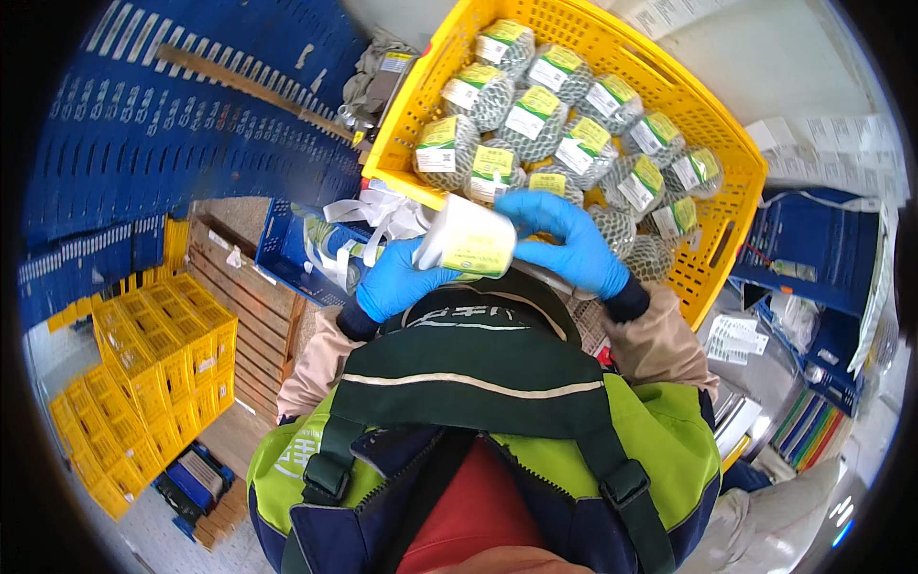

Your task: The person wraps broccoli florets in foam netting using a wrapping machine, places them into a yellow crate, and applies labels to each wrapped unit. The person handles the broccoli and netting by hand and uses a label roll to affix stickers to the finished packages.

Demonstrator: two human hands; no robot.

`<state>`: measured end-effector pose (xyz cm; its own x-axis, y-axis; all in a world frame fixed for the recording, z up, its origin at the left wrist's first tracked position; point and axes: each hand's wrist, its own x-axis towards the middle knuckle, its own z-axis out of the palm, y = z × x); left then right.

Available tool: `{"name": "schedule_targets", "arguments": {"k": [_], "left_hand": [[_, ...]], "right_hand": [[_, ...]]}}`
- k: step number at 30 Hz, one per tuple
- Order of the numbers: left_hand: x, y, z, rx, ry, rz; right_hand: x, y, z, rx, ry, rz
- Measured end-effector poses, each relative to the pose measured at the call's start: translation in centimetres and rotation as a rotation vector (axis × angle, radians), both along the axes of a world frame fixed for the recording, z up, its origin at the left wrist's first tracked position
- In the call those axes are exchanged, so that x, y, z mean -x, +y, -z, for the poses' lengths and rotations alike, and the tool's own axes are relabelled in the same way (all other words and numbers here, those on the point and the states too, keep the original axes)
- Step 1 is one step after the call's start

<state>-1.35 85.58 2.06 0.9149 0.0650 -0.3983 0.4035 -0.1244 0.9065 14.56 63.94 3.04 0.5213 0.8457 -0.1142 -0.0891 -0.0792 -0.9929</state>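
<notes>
My left hand (401, 281), in a blue glove, holds a roll of labels (467, 240); its outer labels are yellow, green and white. My right hand (571, 242), gloved in blue too and slightly blurred, is just right of the roll, its fingers curved and apart; I see nothing held in it. Beyond both hands stands a yellow plastic crate (730, 208). Inside lie several net-wrapped packs (532, 123), each bearing a green, yellow and white label. Their contents cannot be told through the netting.
Left of me are a blue crate (276, 240) with white label backing strips (387, 215), a wooden pallet (244, 316) and stacked yellow crates (165, 344). Blue crates (215, 143) stand at the upper left. On the right are blue bins (817, 251) and a metal surface (717, 373) with label sheets.
</notes>
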Motion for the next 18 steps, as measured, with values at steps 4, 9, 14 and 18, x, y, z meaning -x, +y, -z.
{"name": "schedule_targets", "arguments": {"k": [4,9,14,18], "left_hand": [[-2.0,0.8,-2.2,-0.35,-0.28,0.197],[-2.6,-0.3,-1.8,-0.111,-0.025,0.238],[-3.7,-2.1,-2.9,-0.184,-0.284,0.236],[-4.7,-4.8,-3.8,-0.043,-0.568,-0.046]], "right_hand": [[4.9,-0.6,-2.3,-0.226,0.169,0.32],[6.5,-1.6,-3.7,-0.103,-0.051,0.423],[7.1,-2.7,-2.9,-0.05,-0.205,0.363],[7.1,-3.2,-3.2,-0.023,-0.247,0.388]]}}
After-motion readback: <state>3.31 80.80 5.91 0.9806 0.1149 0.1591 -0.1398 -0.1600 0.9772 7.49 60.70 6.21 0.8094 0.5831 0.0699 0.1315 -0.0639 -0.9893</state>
